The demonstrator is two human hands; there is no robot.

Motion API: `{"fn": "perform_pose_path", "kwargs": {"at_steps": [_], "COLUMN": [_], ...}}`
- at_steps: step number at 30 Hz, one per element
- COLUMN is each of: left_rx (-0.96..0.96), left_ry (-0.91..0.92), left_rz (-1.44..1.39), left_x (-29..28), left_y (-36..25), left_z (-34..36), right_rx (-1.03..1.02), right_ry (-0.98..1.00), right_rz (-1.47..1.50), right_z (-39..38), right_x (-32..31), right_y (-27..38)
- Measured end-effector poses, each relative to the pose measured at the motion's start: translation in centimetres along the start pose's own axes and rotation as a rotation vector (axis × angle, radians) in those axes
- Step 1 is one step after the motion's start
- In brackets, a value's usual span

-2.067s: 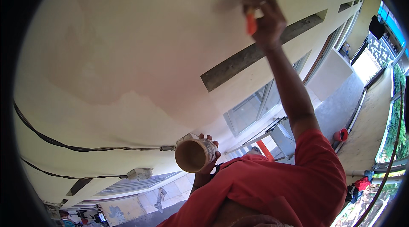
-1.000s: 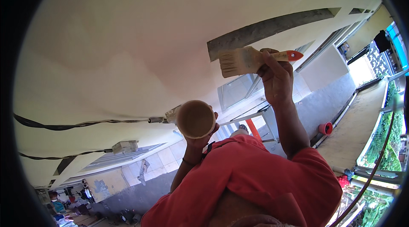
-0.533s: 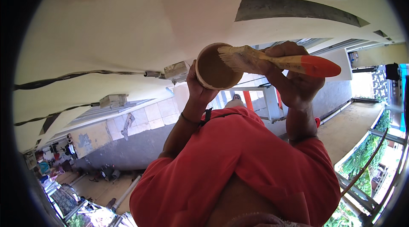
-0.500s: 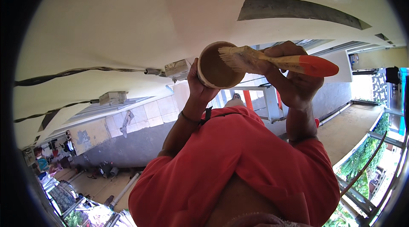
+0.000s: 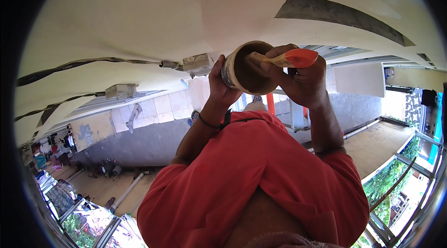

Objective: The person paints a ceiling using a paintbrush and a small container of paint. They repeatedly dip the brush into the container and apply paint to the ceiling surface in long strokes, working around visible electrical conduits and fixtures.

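Below the pale plastered wall [image 5: 139, 15], my left hand [image 5: 220, 83] grips a round, stained tub [image 5: 229, 72] from the side, tilted so its dark inside shows. My right hand [image 5: 302, 78] is closed on a flat paintbrush [image 5: 301, 57] with a wooden, red-ended handle; its bristle end is down inside the tub, mostly hidden by the rim and shadow. Both hands are close together above the front of my red shirt.
Two junction boxes [image 5: 198, 64] with black cables [image 5: 70, 66] sit on the wall. A long recess [image 5: 340, 17] runs at upper right. Below are a white metal frame [image 5: 296, 115], a grey floor [image 5: 121, 143], a pipe [image 5: 128, 192] and clutter [image 5: 56, 155] at far left.
My right hand has come down from the wall with the brush, and its bristles have gone deeper into the tub. My left hand has raised and tilted the tub; the view has turned.
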State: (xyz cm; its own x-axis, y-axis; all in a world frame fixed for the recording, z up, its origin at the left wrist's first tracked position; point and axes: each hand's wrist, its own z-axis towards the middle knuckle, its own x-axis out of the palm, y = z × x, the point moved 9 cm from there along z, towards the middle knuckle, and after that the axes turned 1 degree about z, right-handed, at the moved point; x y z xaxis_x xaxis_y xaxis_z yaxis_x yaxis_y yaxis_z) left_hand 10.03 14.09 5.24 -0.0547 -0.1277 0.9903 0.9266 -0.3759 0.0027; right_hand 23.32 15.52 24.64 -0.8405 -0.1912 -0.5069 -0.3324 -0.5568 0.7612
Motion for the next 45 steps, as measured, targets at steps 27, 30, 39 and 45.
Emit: {"fn": "perform_pose_path", "kwargs": {"at_steps": [27,30,39,45], "left_rx": [-0.008,0.004,-0.020,-0.014], "left_ry": [0.023,0.017,-0.008,-0.059], "left_rz": [-0.098,-0.088,-0.033,0.041], "left_x": [0.0,-0.3,-0.6,-0.8], "left_y": [0.2,0.2,0.6,0.5], "left_z": [-0.4,-0.4,-0.2,-0.2], "right_rx": [0.212,0.241,-0.021,-0.177], "right_ry": [-0.312,-0.387,-0.182,-0.004], "right_rz": [0.438,0.509,0.105,-0.236], "right_z": [-1.9,-2.6,-2.0,-0.9], "right_x": [-3.4,-4.1,-1.7,0.8], "right_y": [-3.4,-4.6,-1.9,0.2]}}
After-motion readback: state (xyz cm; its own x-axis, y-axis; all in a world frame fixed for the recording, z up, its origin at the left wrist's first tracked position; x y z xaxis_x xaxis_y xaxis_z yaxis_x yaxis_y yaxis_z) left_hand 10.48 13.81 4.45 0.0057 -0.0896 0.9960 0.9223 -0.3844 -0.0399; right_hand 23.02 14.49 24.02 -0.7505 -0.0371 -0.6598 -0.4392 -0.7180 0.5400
